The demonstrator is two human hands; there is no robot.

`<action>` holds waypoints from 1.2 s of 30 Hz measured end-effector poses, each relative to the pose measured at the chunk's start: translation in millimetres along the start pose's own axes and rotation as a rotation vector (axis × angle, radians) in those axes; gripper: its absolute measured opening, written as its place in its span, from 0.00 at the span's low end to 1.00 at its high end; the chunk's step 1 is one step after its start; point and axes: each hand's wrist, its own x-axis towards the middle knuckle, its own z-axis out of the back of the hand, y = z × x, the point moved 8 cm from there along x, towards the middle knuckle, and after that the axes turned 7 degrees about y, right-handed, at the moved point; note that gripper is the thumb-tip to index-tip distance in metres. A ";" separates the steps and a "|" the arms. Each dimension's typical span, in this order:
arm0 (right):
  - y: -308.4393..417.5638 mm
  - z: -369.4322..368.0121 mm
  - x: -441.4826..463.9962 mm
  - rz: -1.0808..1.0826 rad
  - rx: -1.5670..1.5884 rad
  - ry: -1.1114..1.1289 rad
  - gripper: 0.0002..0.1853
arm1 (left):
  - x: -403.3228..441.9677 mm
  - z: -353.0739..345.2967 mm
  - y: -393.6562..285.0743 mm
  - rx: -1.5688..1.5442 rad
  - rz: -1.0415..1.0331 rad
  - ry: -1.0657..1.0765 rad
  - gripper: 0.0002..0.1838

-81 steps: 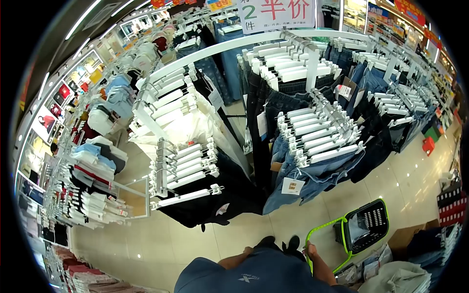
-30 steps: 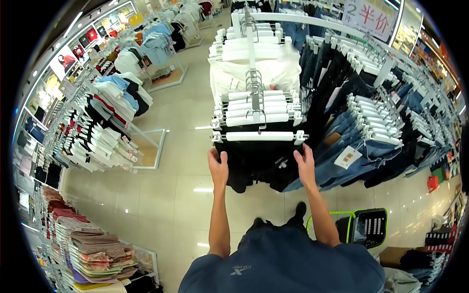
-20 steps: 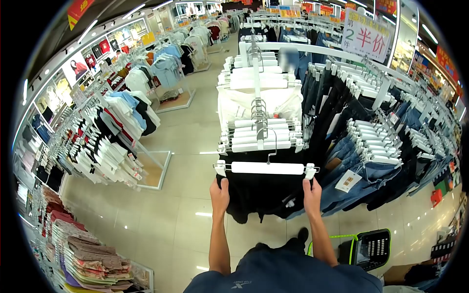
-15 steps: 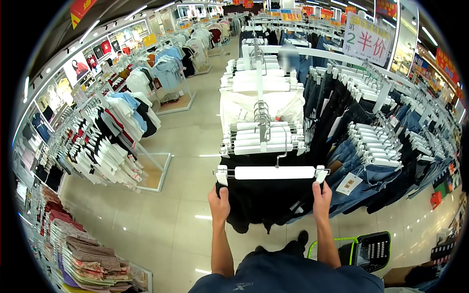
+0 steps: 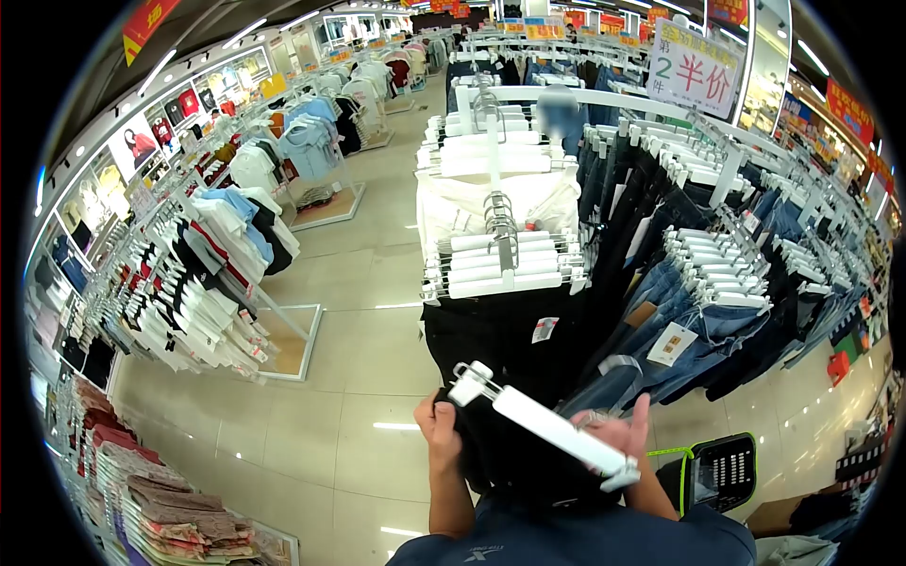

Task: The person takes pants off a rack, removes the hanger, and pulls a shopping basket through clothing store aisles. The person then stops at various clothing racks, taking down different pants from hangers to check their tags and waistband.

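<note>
A white clip hanger (image 5: 552, 426) is tilted in front of me, its left end higher than its right. Black trousers (image 5: 495, 453) hang from it, bunched close to my body. My left hand (image 5: 440, 436) is closed on the trousers beside the hanger's left clip. My right hand (image 5: 618, 436) is behind the right part of the hanger, blurred, with fingers stretched out and apart. Other black trousers (image 5: 481, 330) with a white tag hang at the near end of the rack just beyond.
The rack ahead carries white hangers (image 5: 505, 264) and white trousers (image 5: 453, 203). Jeans (image 5: 703, 325) hang on the right. A black basket with a green handle (image 5: 727, 476) stands on the floor at lower right. Shirt racks (image 5: 311, 330) and folded clothes (image 5: 170, 509) are on the left.
The hanger with the black trousers has come down towards my body and turned from level to slanted. My right hand has left the right clip and opened. The left hand has lowered slightly.
</note>
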 end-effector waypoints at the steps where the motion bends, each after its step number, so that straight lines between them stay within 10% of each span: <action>1: -11.7 10.7 -6.8 -0.118 -0.134 -0.138 0.70 | -1.7 -10.3 -4.7 -0.074 0.039 0.006 0.27; 6: -44.8 -30.4 25.6 -0.363 -0.598 0.063 0.63 | -13.1 -6.9 13.9 -0.133 0.047 0.063 0.25; 9: -52.3 -36.9 33.0 -0.619 -0.693 -0.204 0.60 | -19.9 3.8 16.0 -0.222 0.057 0.034 0.26; 16: -46.2 -56.2 35.0 -0.444 -0.929 0.242 0.59 | -22.5 22.3 7.3 0.053 0.011 0.105 0.35; 21: -41.8 -73.5 42.7 -0.425 -1.022 0.299 0.49 | -36.0 31.6 55.4 -0.254 0.545 0.304 0.22; 24: -43.8 -68.2 45.6 -0.431 -1.037 0.352 0.44 | -42.4 27.1 57.5 -0.071 0.496 0.489 0.13; 36: -58.1 -63.8 40.3 -0.626 -1.053 0.325 0.37 | -87.5 -0.1 60.3 -0.153 0.385 1.225 0.34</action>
